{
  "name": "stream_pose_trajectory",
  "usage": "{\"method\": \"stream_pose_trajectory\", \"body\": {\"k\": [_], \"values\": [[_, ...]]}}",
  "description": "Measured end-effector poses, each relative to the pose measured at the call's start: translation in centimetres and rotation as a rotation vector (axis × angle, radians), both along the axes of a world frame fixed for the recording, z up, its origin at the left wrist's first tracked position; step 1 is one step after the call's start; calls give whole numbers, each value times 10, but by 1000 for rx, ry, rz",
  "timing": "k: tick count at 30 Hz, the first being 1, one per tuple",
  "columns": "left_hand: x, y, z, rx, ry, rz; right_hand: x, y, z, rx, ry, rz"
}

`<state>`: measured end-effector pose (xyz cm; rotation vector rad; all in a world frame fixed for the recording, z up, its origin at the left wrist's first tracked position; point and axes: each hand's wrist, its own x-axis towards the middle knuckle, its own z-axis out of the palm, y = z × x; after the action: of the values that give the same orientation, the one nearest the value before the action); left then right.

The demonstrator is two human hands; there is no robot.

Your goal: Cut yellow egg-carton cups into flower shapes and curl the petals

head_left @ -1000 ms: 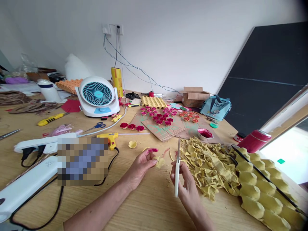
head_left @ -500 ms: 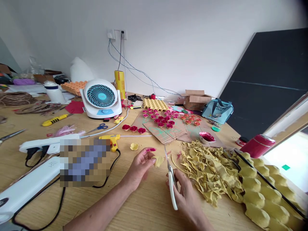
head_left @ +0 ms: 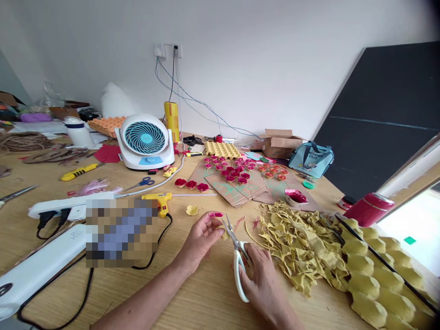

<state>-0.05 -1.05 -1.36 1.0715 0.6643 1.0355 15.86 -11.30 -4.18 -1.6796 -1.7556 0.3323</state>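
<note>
My left hand (head_left: 201,238) pinches a small yellow egg-carton piece (head_left: 223,233) just above the wooden table (head_left: 192,298). My right hand (head_left: 263,286) grips white-handled scissors (head_left: 235,256), whose blades point up and left and meet the yellow piece. A heap of yellow carton scraps (head_left: 299,238) lies right of my hands. A small yellow paper flower (head_left: 191,209) rests on the table beyond my left hand.
A yellow glue gun (head_left: 160,199), power strips (head_left: 58,208) with black cords, a white-and-blue fan (head_left: 144,140), painted red and pink flowers on cardboard (head_left: 233,176), a bowl of pink paint (head_left: 295,196), a red flask (head_left: 367,208) and yellow egg trays (head_left: 385,279) surround the hands.
The scissors swung from upright to leaning left, and their blades came onto the yellow piece in my left hand. The view shifted slightly.
</note>
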Motion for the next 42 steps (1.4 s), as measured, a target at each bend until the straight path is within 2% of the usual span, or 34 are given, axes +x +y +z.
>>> {"method": "stream_pose_trajectory", "body": {"k": [9, 27, 42], "values": [[0, 0, 0, 1, 11, -28, 0, -1, 0, -27, -106, -5], [2, -6, -11, -35, -27, -147, 0, 0, -3, 52, -101, 30], [2, -8, -9, -20, -83, -181, -3, -4, 3, 15, -38, 47]]}}
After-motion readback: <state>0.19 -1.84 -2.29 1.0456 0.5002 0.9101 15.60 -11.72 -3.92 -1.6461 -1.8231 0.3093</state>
